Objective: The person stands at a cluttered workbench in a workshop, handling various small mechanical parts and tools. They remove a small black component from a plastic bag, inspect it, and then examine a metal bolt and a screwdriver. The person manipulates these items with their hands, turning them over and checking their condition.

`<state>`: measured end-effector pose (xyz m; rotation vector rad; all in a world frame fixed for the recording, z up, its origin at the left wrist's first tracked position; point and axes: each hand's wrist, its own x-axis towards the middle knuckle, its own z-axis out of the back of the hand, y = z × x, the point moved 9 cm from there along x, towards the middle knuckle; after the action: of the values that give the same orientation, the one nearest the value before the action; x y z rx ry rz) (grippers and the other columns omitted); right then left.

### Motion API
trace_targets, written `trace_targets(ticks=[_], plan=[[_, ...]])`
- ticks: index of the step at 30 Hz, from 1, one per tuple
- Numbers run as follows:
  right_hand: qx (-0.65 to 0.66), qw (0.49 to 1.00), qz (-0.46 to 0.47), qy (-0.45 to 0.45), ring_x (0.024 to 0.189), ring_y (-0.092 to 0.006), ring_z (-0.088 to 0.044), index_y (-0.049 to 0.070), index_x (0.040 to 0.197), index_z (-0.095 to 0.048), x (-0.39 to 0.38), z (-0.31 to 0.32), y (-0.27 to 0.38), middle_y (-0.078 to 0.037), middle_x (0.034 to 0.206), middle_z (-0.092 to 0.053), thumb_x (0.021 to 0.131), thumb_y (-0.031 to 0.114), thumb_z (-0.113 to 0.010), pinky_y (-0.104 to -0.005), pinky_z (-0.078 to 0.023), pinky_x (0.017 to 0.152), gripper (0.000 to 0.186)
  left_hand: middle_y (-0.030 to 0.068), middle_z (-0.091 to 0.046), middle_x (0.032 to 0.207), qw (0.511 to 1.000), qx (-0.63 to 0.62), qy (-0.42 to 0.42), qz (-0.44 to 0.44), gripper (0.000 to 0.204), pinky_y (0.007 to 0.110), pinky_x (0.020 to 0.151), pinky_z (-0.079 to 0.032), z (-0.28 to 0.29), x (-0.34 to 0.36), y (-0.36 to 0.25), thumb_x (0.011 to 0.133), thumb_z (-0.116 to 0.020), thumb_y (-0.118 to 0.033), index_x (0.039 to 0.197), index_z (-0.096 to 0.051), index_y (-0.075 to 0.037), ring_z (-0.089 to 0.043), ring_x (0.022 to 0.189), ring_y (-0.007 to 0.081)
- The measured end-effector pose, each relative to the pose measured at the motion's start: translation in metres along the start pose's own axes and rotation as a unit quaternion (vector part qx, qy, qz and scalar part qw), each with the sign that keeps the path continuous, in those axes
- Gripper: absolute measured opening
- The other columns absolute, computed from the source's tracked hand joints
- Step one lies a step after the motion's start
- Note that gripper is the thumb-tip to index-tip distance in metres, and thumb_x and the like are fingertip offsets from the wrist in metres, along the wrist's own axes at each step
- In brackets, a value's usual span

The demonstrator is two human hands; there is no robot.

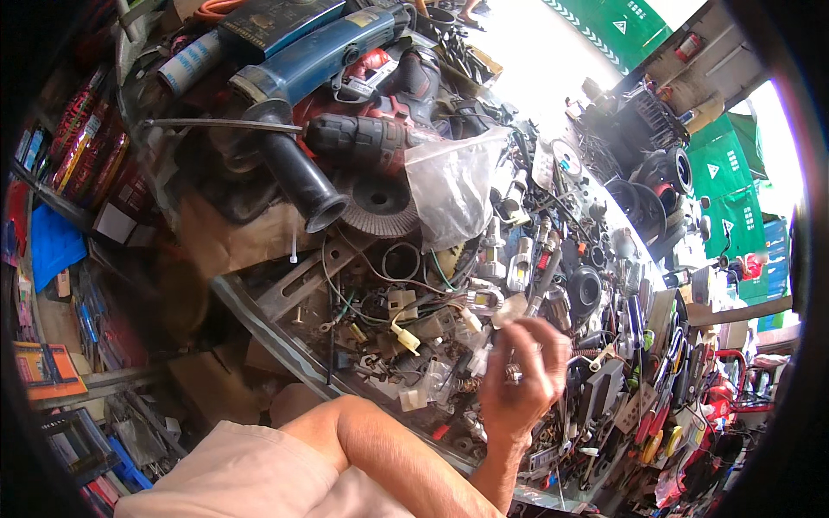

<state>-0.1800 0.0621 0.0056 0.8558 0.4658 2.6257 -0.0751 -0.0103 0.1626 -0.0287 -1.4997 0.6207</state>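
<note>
My right hand [525, 371] is raised over the cluttered bench, fingers curled and pinching a small pale, translucent piece [509, 312] at the tips; its exact kind is too blurred to tell. Close by are a metal-bodied bulb with a yellow patch [520, 264], loose wires and a yellow plastic connector [404, 337]. A bare bent limb [380, 436], apparently my left arm, runs from beige cloth toward the lower edge. My left hand is out of view.
A blue angle grinder [319, 53], a dark cordless drill [363, 142], a flap disc [380, 203] and a clear plastic bag [453, 186] lie piled at the far left. Screwdrivers and pliers [661, 414] crowd the right. Shelves with packets [82, 147] stand at left.
</note>
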Motion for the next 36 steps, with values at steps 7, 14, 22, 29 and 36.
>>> trace_targets(ticks=[7,14,22,29,36], plan=[[0.016,0.962,0.143,0.234,0.112,-0.035,-0.053,0.006,0.122,-0.06,-0.001,-0.041,0.061,-0.015,0.122,-0.056,0.062,0.001,-0.068,-0.0511,-0.037,0.101,0.061,0.0056,-0.056,0.058,1.0,0.001,0.004,0.003,0.036,0.036,0.045,-0.043,0.001,-0.001,0.004,0.078,-0.061,-0.035,0.061,-0.06,-0.003,-0.057,0.055,0.0219],[0.008,0.974,0.075,0.216,0.097,-0.0347,-0.056,0.004,0.11,-0.062,-0.007,-0.028,0.038,-0.012,0.104,-0.061,0.068,-0.001,-0.072,-0.0489,-0.042,0.094,0.044,0.0062,-0.056,0.058,1.0,0.003,-0.003,0.005,0.035,0.037,0.046,-0.043,0.005,-0.001,0.007,0.077,-0.061,-0.034,0.061,-0.06,-0.003,-0.058,0.055,0.0225],[0.041,0.971,0.119,0.201,0.083,-0.0292,-0.06,0.002,0.095,-0.066,-0.015,-0.02,0.061,-0.01,0.096,-0.064,0.065,0.0,-0.072,-0.0436,-0.048,0.075,0.03,0.0068,-0.056,0.059,1.0,-0.005,-0.001,0.011,0.035,0.037,0.046,-0.043,0.005,0.0,0.011,0.077,-0.061,-0.033,0.061,-0.059,-0.002,-0.058,0.055,0.0231],[-0.005,0.952,0.112,0.285,0.091,-0.0303,-0.056,0.005,0.11,-0.063,-0.018,-0.029,0.073,-0.011,0.101,-0.057,0.067,0.002,-0.07,-0.0448,-0.045,0.078,0.043,0.0073,-0.056,0.059,1.0,-0.015,0.005,0.012,0.034,0.037,0.047,-0.044,0.004,0.001,0.011,0.076,-0.062,-0.033,0.062,-0.059,-0.002,-0.058,0.055,0.0237],[-0.045,0.99,0.063,0.122,0.094,-0.0326,-0.058,0.001,0.107,-0.063,0.015,-0.016,0.028,-0.015,0.104,-0.061,0.074,0.009,-0.071,-0.0436,-0.046,0.082,0.035,0.0079,-0.056,0.059,0.999,-0.028,0.016,0.012,0.034,0.038,0.047,-0.044,0.0,-0.001,0.009,0.075,-0.062,-0.032,0.062,-0.059,-0.001,-0.058,0.055,0.0243]])
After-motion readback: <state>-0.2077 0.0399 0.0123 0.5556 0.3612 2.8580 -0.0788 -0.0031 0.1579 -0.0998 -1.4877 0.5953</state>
